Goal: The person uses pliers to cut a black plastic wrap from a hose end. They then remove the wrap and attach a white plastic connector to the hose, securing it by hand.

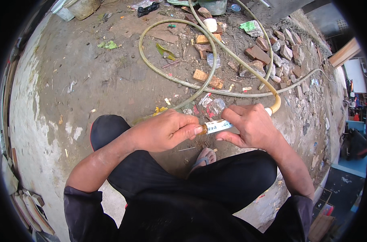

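Observation:
In front of my crossed legs, a short white plastic pipe (218, 126) with blue marks lies between my hands. My left hand (169, 131) is closed around a hose end, thumb pressed on top, where a brownish hose tip (203, 129) meets the pipe's left end. Curled over the pipe's right part is my right hand (252, 125), its thumb held apart below the pipe. Beyond that hand, a yellowish bent hose (276, 103) leaves the pipe's white right end and runs up and away. Part of the pipe is hidden under my right fingers.
A clear hose (232, 94) loops over the dirt ahead. Broken bricks and stones (268, 52) are heaped at the far right. Brick pieces (208, 79) and plastic scraps (215, 105) lie closer. Buckets (82, 8) stand at the far left; my sandalled foot (205, 156) is below the pipe.

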Motion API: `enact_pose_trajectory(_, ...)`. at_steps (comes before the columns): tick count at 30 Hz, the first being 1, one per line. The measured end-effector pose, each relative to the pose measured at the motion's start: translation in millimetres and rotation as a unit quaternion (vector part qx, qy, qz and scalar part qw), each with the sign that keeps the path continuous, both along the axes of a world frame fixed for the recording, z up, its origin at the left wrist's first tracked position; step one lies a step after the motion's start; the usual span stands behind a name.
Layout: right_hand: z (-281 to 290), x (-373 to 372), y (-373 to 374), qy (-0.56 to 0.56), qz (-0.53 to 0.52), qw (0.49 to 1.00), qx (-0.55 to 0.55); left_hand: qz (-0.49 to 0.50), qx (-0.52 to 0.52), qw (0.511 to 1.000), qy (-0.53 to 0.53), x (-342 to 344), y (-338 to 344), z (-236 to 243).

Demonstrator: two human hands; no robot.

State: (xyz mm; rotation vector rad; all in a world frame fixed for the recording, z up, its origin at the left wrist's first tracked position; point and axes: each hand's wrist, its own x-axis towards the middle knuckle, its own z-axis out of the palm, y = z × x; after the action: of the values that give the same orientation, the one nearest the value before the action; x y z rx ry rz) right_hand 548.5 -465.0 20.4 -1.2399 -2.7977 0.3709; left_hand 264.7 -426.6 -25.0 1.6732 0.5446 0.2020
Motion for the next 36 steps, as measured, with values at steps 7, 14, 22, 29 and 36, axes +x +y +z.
enact_pose_trajectory(7,-7,-10,-6,-0.033,-0.031,0.999,0.028,0.052,0.102,0.993,-0.021,1,-8,-9)
enact_pose_trajectory(14,-6,-14,-8,-0.077,-0.047,0.996,-0.022,0.063,0.225,0.967,0.099,3,-19,-12)
enact_pose_trajectory(22,-10,-20,-16,-0.108,-0.042,0.993,0.004,-0.011,0.295,0.938,0.179,10,-19,-18)
enact_pose_trajectory(29,-12,-9,-7,-0.054,-0.063,0.996,-0.007,0.028,0.39,0.912,0.122,6,-14,-20)
enact_pose_trajectory(36,-11,-4,6,-0.045,-0.119,0.99,-0.056,0.102,0.305,0.937,0.133,17,-8,-10)
